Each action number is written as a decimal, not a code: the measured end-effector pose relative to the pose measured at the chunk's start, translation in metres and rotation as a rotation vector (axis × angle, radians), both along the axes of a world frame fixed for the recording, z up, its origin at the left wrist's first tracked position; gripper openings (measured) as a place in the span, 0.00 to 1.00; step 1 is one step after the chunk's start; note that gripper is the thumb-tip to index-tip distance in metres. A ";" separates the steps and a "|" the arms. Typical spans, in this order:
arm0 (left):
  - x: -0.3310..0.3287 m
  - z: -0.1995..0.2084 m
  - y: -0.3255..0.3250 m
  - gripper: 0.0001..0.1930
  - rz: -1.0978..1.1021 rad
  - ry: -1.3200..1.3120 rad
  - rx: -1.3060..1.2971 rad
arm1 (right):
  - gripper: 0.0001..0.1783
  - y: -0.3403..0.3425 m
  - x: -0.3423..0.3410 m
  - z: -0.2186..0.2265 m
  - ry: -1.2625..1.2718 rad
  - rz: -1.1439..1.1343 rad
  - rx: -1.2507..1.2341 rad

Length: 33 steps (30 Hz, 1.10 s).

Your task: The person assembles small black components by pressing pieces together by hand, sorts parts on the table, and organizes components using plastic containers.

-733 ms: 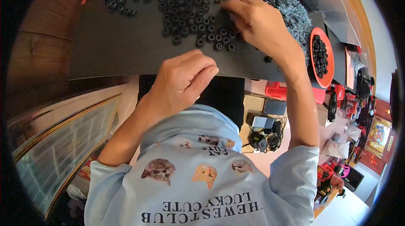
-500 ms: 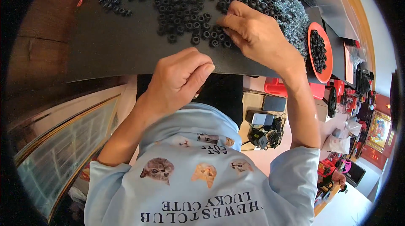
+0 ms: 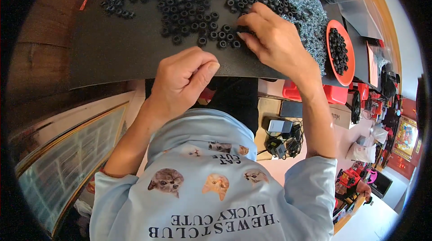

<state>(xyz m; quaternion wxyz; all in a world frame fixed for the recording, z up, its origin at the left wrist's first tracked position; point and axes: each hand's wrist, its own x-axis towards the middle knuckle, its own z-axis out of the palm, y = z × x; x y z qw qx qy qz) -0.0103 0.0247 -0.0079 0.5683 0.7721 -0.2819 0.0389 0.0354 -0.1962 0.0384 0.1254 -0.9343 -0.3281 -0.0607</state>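
On the wide black matte work mat point(image 3: 121, 52), small black rubber rings point(image 3: 189, 11) lie scattered beside a silvery heap of metal washers point(image 3: 310, 29). Orange round dish point(image 3: 348, 68) holds sorted rings. Right hand point(image 3: 274, 43) has slid left since earlier, fingertips pinching rings; sorting continues. Left hand point(image 3: 180, 81) unchanged, loosely curled, holding nothing visible.

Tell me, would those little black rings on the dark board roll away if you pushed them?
Probably not far. The black rings lie flat on the dark board, so a push from the right hand would likely slide them; one tipped on edge might roll. They look small and light, so many could move at once. The left hand rests closed at the board's near edge.
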 end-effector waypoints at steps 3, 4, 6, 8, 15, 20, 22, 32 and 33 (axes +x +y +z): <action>-0.003 0.010 0.000 0.05 0.015 0.159 -0.017 | 0.13 -0.003 -0.013 0.003 -0.040 -0.005 0.214; -0.006 0.017 -0.002 0.06 0.000 0.343 -0.131 | 0.13 -0.002 -0.018 0.003 -0.035 0.007 0.290; -0.005 0.022 -0.008 0.08 -0.017 0.524 -0.243 | 0.15 0.002 -0.028 0.007 -0.024 0.014 0.433; -0.001 0.023 -0.015 0.10 -0.081 0.593 -0.395 | 0.16 0.005 -0.037 0.011 -0.032 0.017 0.491; -0.001 0.019 -0.029 0.12 -0.242 0.739 -0.547 | 0.15 0.009 -0.054 0.007 -0.070 -0.023 0.679; -0.005 0.014 -0.032 0.14 -0.205 0.641 -0.418 | 0.18 0.012 -0.062 0.001 -0.231 0.006 0.522; -0.005 0.013 -0.031 0.15 -0.189 0.626 -0.422 | 0.20 0.012 -0.065 0.000 -0.192 0.025 0.548; -0.010 0.013 -0.031 0.14 -0.256 0.771 -0.500 | 0.17 0.006 -0.064 -0.008 -0.153 0.038 0.712; -0.010 0.013 -0.033 0.15 -0.248 0.785 -0.488 | 0.17 0.005 -0.064 -0.009 -0.158 0.027 0.708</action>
